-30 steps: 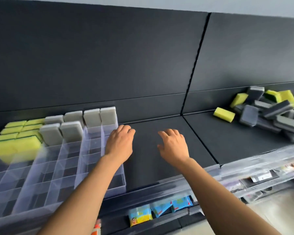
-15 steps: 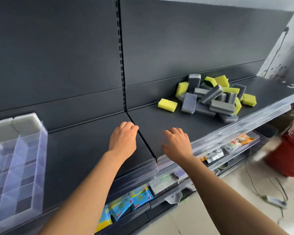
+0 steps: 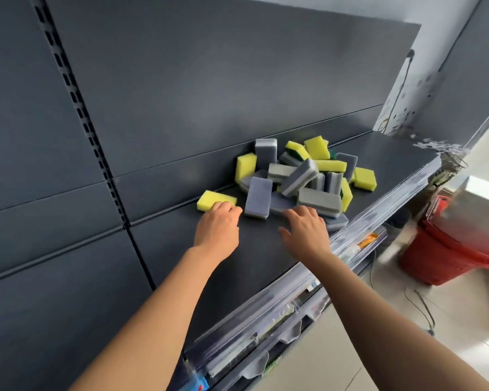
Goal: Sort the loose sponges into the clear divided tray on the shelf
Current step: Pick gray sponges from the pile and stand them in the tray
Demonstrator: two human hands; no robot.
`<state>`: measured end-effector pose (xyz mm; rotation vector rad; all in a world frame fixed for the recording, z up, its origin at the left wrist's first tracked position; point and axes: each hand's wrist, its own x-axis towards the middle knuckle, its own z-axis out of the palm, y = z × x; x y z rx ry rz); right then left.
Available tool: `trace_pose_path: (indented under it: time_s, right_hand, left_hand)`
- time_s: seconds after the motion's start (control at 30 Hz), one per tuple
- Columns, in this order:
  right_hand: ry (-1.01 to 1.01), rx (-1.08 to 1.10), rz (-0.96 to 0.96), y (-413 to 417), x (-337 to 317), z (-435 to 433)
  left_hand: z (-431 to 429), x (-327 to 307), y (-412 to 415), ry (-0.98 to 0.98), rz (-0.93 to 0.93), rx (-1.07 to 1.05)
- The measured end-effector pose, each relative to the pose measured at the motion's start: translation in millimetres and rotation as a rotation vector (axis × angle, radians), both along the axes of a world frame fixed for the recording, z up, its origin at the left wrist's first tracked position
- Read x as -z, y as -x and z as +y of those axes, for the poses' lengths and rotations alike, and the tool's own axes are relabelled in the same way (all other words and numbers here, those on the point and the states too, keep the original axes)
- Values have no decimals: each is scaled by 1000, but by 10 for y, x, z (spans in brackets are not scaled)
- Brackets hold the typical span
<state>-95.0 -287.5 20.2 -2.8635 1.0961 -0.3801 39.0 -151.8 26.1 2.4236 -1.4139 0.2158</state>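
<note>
A heap of loose sponges [image 3: 299,173], yellow ones and grey ones, lies on the dark shelf [image 3: 260,249] against the back panel. One yellow sponge [image 3: 213,199] lies apart at the heap's left edge. My left hand [image 3: 218,227] reaches it, fingertips touching its near side, fingers curled but not closed around it. My right hand [image 3: 305,228] hovers with fingers spread at the heap's front, fingertips by a grey sponge [image 3: 318,203]. Another grey sponge [image 3: 258,197] lies between my hands. The clear divided tray is out of view.
A clear plastic price rail [image 3: 336,249] runs along the shelf's front edge, with packaged goods on the shelf below. Stacked red baskets [image 3: 458,249] stand on the floor at the right. A slotted upright [image 3: 76,108] divides the back panels.
The view swung right, away from the divided tray, which has left the frame. Both hands moved from the bare shelf up to the sponge heap; the left now touches the yellow sponge.
</note>
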Motion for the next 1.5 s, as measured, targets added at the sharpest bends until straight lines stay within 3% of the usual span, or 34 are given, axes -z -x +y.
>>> trace_pose_path:
  time_s: [0.17,0.33,0.53,0.67,0.8,0.93,1.13,1.33,1.5]
  right_hand:
    - [22,110,-44,-102,-63,-593]
    - [-58,155,80,-85,-14,-997]
    - [-19,79,187,-157,-72,-1280]
    - [-106,44,156,-196,-139,-1347]
    - [-330,-26,-53,-174,-216,-1325]
    - [-487,-108,-165,-163,-262,-1170]
    - [-879,-283,-342,-245,-182,-849]
    - [-878,-485,-421,-355,-179,-461]
    - [-934,-650,-447,-446,-193,26]
  left_hand:
    - [-681,62,-132,6,84,46]
    - [-1146,178,-170,-47,202,-40]
    - [-1358,291,-157,-40,299,-186]
    - [-1370,214,-133,124,542,-291]
    - [-1278,64,-50,440,905,-409]
    - [-1121,-59,134,668,1160,-376]
    - [-698,-138,464,971,1607,-270]
    - [-216,-95,594,1037,1574,-255]
    - [213,-166,662,960,1239,-581]
